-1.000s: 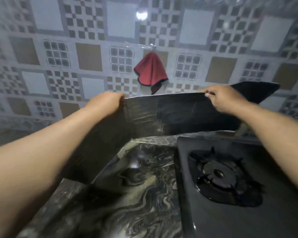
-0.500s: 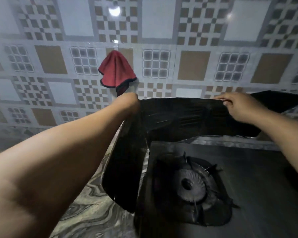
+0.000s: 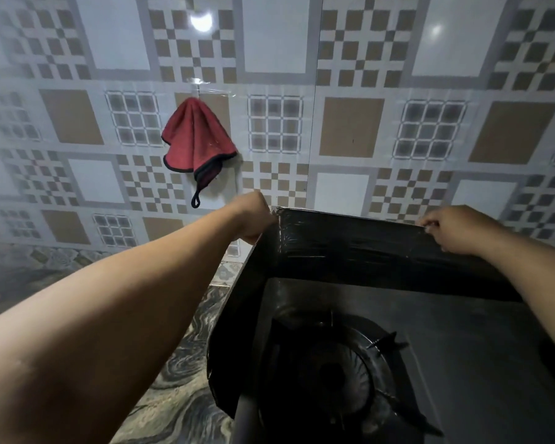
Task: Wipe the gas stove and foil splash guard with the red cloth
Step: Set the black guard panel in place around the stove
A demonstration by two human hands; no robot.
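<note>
While the red cloth [image 3: 196, 140] hangs on the tiled wall [image 3: 350, 123] at 11 o'clock, the left hand [image 3: 252, 219] and right hand [image 3: 452, 229] grip the splash guard [image 3: 350, 245] top edge, fingers curled, above the stove [image 3: 462, 363] at 5 o'clock.

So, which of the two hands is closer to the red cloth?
The left hand, gripping the splash guard's corner just below the red cloth; the right hand holds the top edge farther away.

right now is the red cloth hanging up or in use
Hanging up. The red cloth hangs from a hook on the tiled wall, touched by neither hand; both hands grip the splash guard.
</note>
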